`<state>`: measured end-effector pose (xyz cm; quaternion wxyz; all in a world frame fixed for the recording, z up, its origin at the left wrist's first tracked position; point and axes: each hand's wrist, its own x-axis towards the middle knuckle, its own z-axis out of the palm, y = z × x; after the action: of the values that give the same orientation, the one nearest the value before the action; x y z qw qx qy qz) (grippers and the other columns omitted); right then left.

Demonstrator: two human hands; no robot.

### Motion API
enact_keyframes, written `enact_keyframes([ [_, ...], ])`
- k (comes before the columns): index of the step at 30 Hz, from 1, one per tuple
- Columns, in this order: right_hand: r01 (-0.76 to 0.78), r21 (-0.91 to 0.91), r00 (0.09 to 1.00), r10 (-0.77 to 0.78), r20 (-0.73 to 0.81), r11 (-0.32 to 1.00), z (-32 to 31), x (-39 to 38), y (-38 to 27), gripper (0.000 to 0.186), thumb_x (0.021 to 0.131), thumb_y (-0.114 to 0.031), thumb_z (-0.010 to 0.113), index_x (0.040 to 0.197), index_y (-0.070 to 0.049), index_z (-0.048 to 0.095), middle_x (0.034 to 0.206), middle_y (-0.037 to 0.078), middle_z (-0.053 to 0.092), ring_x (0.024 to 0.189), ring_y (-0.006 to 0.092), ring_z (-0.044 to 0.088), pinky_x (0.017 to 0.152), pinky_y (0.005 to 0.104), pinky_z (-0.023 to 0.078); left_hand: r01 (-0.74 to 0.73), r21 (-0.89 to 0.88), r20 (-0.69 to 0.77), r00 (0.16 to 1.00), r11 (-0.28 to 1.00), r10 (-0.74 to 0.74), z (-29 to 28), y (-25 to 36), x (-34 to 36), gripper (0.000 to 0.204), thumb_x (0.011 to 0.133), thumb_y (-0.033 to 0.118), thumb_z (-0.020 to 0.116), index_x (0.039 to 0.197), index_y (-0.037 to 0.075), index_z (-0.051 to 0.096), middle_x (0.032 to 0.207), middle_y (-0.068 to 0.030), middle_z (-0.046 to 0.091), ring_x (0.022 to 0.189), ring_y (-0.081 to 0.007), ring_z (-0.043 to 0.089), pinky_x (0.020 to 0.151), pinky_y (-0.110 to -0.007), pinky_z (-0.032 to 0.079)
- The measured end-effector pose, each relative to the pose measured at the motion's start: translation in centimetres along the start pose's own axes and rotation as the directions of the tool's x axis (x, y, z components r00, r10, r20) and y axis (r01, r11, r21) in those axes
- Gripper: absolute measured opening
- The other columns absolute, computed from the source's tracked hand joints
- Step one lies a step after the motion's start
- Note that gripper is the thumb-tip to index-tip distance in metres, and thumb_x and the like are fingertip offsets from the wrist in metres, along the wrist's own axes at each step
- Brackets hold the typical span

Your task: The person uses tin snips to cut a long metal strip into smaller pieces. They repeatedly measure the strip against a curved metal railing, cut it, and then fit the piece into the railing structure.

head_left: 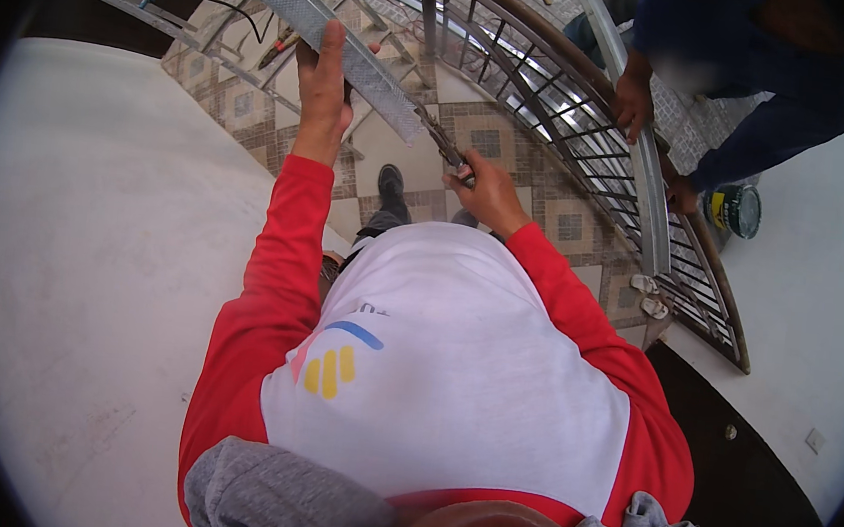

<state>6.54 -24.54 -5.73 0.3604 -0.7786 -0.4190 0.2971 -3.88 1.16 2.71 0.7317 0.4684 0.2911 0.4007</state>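
Observation:
A short length of galvanized metal channel (382,89) with a dimpled surface slants in front of me. My left hand (324,99) is closed around its middle, thumb lying along the metal. At the channel's lower right end are the jaws of tin snips (441,141), either on the edge or just beside it; I cannot tell which. My right hand (495,195) grips the snips' handles, fingers wrapped round them.
To the right runs a curved metal railing (551,49) with a dark handrail. Beyond it a co-worker's hand (633,106) holds a long metal channel (651,208). A paint bucket (743,211) stands there. A metal ladder (210,49) is at the upper left, over the tiled floor (571,226).

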Motion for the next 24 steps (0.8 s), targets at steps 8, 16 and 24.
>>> enact_keyframes([
  [8, -0.007, -0.216, 0.999, 0.017, 0.042, 0.976, -0.9, -0.5, -1.2, 0.052, 0.086, -0.029, 0.078, 0.127, -0.004, 0.061, 0.105, 0.015, 0.067, 0.097, 0.0362, 0.066, 0.081, 0.0443, 0.052, -0.022, -0.141, -0.154, 0.988, 0.99, 0.0, -5.2, -1.8, 2.5, 0.074, 0.095, 0.063, 0.062, 0.142, 0.009, 0.044, 0.121, -0.0189, 0.063, 0.111, -0.0326, 0.067, 0.092, -0.05, 0.057],
  [16, 0.081, 0.286, 0.851, -0.216, 0.478, 0.955, -4.2, 0.0, -3.5, 0.055, 0.093, -0.038, 0.072, 0.133, -0.003, 0.06, 0.108, 0.012, 0.066, 0.101, 0.0253, 0.064, 0.088, 0.0379, 0.05, -0.014, -0.663, 0.243, 0.941, 0.748, 0.233, -9.3, 0.9, 5.2, 0.112, 0.073, 0.093, 0.055, 0.14, 0.003, 0.045, 0.118, -0.0166, 0.061, 0.112, -0.0317, 0.065, 0.096, -0.046, 0.06],
  [24, -0.018, 0.273, 0.67, -0.191, 0.717, 0.962, -4.0, 2.4, -5.9, 0.065, 0.099, -0.056, 0.057, 0.135, -0.003, 0.061, 0.117, 0.021, 0.066, 0.108, 0.0339, 0.064, 0.094, 0.0435, 0.05, -0.175, -0.555, 0.12, 0.95, 0.813, 0.287, -6.8, 3.4, 6.3, 0.055, 0.1, 0.039, 0.053, 0.137, -0.002, 0.053, 0.125, -0.0192, 0.065, 0.111, -0.0285, 0.068, 0.091, -0.043, 0.062],
])
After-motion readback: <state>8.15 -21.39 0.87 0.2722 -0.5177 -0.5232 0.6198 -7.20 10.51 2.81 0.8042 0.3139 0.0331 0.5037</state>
